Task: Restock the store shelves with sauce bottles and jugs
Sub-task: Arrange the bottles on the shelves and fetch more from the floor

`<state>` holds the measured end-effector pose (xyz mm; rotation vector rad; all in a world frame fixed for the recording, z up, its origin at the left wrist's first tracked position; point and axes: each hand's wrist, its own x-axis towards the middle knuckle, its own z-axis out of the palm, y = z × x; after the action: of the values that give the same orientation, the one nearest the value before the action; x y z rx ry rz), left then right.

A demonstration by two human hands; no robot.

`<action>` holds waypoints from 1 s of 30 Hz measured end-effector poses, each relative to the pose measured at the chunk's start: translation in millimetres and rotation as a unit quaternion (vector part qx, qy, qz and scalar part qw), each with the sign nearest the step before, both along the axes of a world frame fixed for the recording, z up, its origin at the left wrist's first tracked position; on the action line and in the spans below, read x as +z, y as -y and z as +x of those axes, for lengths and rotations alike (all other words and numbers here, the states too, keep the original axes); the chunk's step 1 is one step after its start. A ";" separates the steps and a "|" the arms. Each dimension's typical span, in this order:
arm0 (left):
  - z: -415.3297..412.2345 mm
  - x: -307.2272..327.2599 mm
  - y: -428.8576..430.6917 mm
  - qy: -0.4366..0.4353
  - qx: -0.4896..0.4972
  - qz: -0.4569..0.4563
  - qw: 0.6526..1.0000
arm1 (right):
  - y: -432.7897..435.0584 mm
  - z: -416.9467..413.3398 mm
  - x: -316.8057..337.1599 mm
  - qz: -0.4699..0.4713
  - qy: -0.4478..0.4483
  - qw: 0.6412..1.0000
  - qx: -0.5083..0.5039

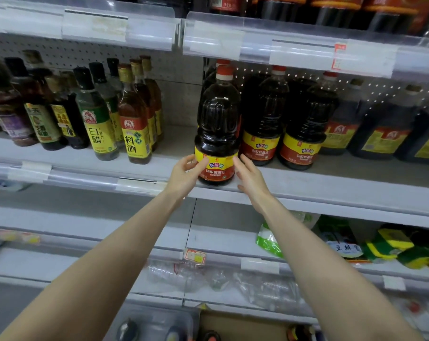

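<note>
Dark red-capped sauce jug upright on shelf

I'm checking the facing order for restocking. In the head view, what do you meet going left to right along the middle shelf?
Vinegar bottle → cooking wine bottle → left hand → front jug → right hand → second jug → third jug → darker jugs.

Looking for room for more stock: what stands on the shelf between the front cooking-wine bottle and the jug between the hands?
Nothing: in the head view that stretch of shelf is bare between the wine bottle and the jug.
</note>
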<state>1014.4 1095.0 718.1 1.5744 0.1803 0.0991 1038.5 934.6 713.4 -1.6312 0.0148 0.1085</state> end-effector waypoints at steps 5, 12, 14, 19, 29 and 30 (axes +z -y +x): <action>-34.2 -13.0 7.6 -0.031 0.001 0.043 0.999 | 20.1 -26.8 -18.9 -0.045 -0.006 0.999 -0.018; -86.9 -57.5 33.0 -0.081 0.003 0.051 0.995 | 45.5 -66.7 -71.9 -0.058 -0.046 0.997 -0.026; -100.1 -82.1 38.0 -0.106 -0.002 0.051 0.993 | 50.9 -80.5 -95.2 -0.058 -0.062 0.996 -0.018; -133.9 -156.5 40.2 -0.190 -0.012 0.040 0.981 | 58.8 -113.9 -173.9 -0.062 -0.142 0.988 -0.016; -193.1 -336.2 29.0 -0.345 -0.026 0.026 0.938 | 48.5 -186.7 -372.9 -0.066 -0.313 0.947 -0.037; -200.2 -356.6 27.0 -0.355 -0.023 0.025 0.934 | 45.5 -196.1 -396.8 -0.061 -0.332 0.941 -0.039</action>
<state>814.2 1068.0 361.5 1.6062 0.7093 -0.5165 842.4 889.0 316.5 -1.6466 0.6134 0.6024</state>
